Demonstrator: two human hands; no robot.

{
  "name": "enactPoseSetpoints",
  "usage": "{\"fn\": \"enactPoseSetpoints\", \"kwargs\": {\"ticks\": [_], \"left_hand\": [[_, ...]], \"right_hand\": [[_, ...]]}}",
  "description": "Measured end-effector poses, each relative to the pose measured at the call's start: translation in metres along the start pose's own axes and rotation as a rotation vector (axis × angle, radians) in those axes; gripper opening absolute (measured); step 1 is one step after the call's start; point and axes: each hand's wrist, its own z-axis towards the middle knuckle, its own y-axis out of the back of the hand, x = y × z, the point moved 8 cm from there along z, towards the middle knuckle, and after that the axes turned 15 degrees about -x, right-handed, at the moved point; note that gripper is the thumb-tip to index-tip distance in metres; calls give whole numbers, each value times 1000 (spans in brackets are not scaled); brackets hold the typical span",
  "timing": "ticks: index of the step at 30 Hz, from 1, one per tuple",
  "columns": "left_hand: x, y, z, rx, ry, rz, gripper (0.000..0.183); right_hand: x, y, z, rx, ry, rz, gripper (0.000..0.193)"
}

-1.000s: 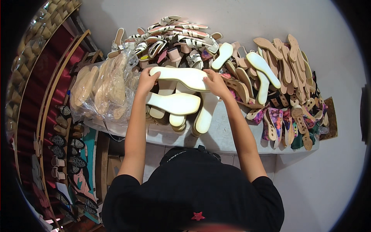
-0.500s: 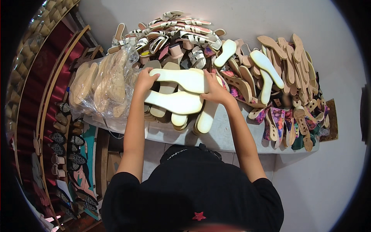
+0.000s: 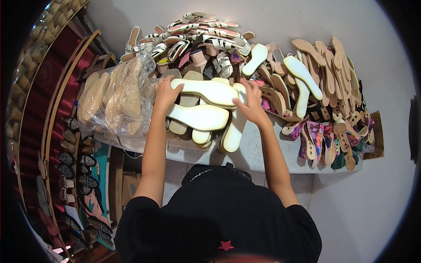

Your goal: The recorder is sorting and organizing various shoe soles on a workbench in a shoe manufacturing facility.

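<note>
You are reaching both forearms forward over the table (image 3: 258, 153), elbows low and wrists raised. Your left hand (image 3: 166, 93) is curling its fingers over the heel end of a cream insole (image 3: 210, 91), clamped on that end. Your right hand (image 3: 251, 103) is pressing on the insole's other end, fingers spread and closed against it, so the two hands are gripping one piece between them.

The cream insole is lying with its long axis running side to side, from your left hand to your right, tilting slightly downward toward the right; its broad face is turned up. It is sitting just above a second cream insole (image 3: 199, 117), which is lying nearly parallel below your hands, and across several upright insoles (image 3: 234, 131) whose long axes are pointing toward you.

Just left of your left hand a clear plastic bag of tan soles (image 3: 116, 101) is resting. Beyond your hands white strappy sandals (image 3: 206, 37) are heaped; to the right of your right hand tan insoles (image 3: 333, 74) are piled.
</note>
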Motion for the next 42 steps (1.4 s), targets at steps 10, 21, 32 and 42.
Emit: {"fn": "enactPoseSetpoints", "kwargs": {"ticks": [10, 21, 32, 42], "left_hand": [[-68, 16, -43, 63, -269, -252, 47], [-112, 20, -93, 159, -323, -505, 35], [-90, 27, -96, 145, -215, -614, 28], [-81, 30, -92, 147, -216, -617, 29]], "right_hand": [[-133, -67, -160, -469, -1035, 754, 62], [-122, -137, -178, -339, -934, 1308, 63], [-134, -146, -180, -403, -826, 1441, 57], [-135, -144, -180, -445, -863, 1424, 56]]}}
